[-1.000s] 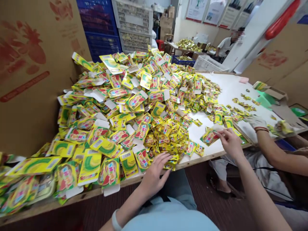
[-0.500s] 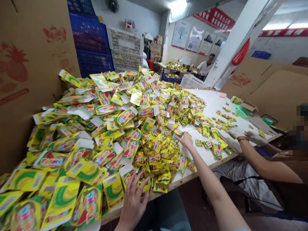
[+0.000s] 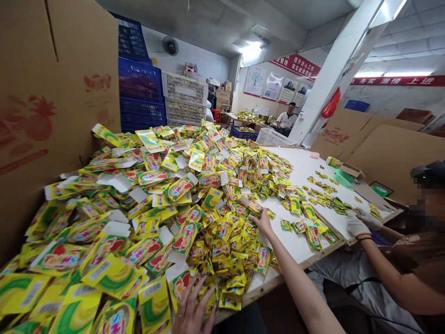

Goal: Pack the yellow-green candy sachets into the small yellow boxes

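Observation:
My left hand (image 3: 195, 304) is at the near edge of the heap, low in the view. Its fingers are spread over small yellow candy packets (image 3: 222, 236) and beside a printed flat box (image 3: 181, 283); nothing is held. Farther up, my right hand (image 3: 261, 222) reaches to the right side of the packet pile. Its thumb stands apart from the fingers, close to a yellow carton (image 3: 256, 208) lying there, and I see nothing gripped. Many yellow-green cartons (image 3: 181, 185), several with open white flaps, are heaped to the left.
At right a co-worker's gloved hands (image 3: 358, 223) are over small packets on the white tabletop (image 3: 278, 202). Cartons (image 3: 313, 232) lie between us. A large cardboard box (image 3: 62, 153) borders the left side. Stacked crates (image 3: 184, 88) and a pillar (image 3: 333, 79) stand behind.
The camera view has tilted up, so the heap appears lower. My right hand has shifted slightly towards the carton. My left hand stays spread. The co-worker's hands have come closer together.

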